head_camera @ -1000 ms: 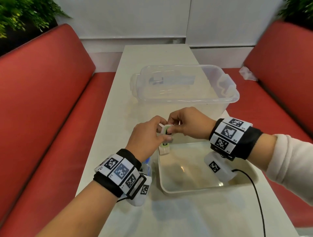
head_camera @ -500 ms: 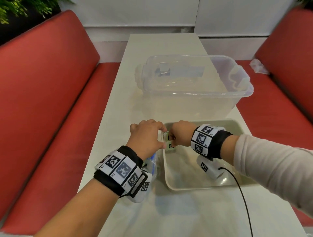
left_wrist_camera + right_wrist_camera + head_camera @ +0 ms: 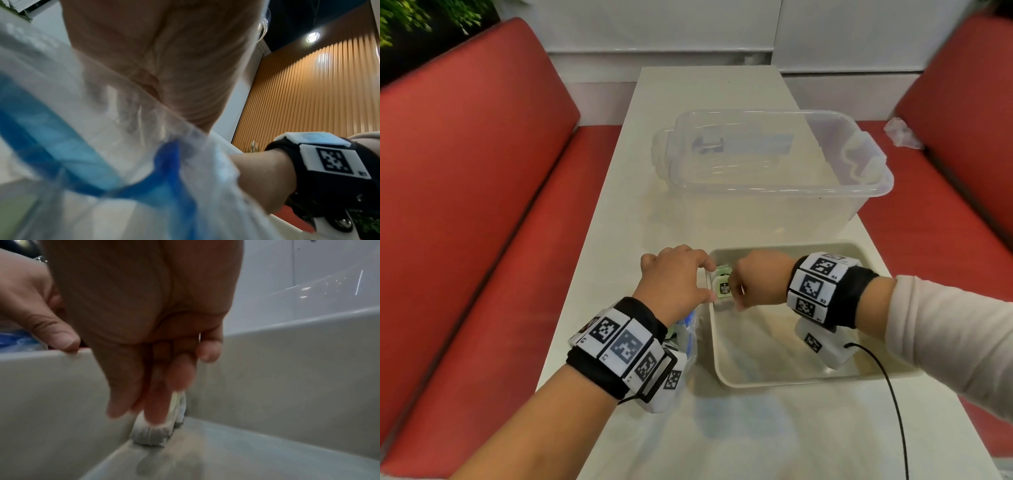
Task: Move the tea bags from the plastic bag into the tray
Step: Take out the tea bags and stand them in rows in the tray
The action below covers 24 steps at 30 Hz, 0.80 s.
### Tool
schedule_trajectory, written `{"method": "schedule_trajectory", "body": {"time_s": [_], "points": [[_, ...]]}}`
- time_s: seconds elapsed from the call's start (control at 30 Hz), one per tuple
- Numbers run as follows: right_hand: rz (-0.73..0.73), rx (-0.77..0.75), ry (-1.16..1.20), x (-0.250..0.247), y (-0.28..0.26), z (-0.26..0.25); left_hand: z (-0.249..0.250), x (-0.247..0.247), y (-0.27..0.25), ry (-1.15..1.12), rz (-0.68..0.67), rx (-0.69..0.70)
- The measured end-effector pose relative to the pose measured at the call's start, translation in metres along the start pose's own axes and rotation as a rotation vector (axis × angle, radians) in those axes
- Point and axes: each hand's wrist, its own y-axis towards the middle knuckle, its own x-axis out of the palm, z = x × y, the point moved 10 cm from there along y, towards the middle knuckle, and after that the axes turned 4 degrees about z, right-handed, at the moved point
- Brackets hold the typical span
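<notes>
A small stack of tea bags (image 3: 723, 288) with green-and-white tags stands in the far-left corner of the beige tray (image 3: 791, 381). My right hand (image 3: 734, 292) pinches the stack from the right. In the right wrist view its fingers (image 3: 156, 405) hold the tea bags (image 3: 151, 434) down on the tray floor (image 3: 257, 456) against the wall. My left hand (image 3: 709, 281) sits at the tray's left rim, thumb (image 3: 61, 339) on the edge. The clear plastic bag (image 3: 687, 334) with a blue zip strip (image 3: 86, 164) hangs under its palm.
A large clear plastic bin (image 3: 774, 161) stands just beyond the tray on the white table (image 3: 688, 89). Red bench seats (image 3: 482, 205) flank the table. A crumpled wrapper (image 3: 902, 132) lies on the right seat. A black cable (image 3: 890, 394) runs from my right wrist.
Both hands dropped from above the tray's far edge to its far-left corner. The tea bags went down with the right hand and now touch the tray floor.
</notes>
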Motion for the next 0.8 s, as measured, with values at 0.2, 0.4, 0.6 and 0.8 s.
{"method": "schedule_trajectory", "body": {"time_s": [0.2, 0.4, 0.6, 0.8], "points": [[-0.270, -0.110, 0.023, 0.038, 0.009, -0.013, -0.001, 0.001, 0.000, 0.013, -0.005, 0.001], [-0.240, -0.092, 0.012, 0.034, 0.016, -0.011, -0.003, -0.011, -0.002, -0.052, -0.003, 0.034], [0.046, -0.029, 0.129, -0.026, -0.011, -0.012, -0.037, -0.071, -0.024, -0.273, 0.119, 0.041], [0.303, 0.019, 0.360, -0.068, -0.047, -0.028, -0.046, -0.011, -0.052, 0.092, -0.147, 0.112]]}}
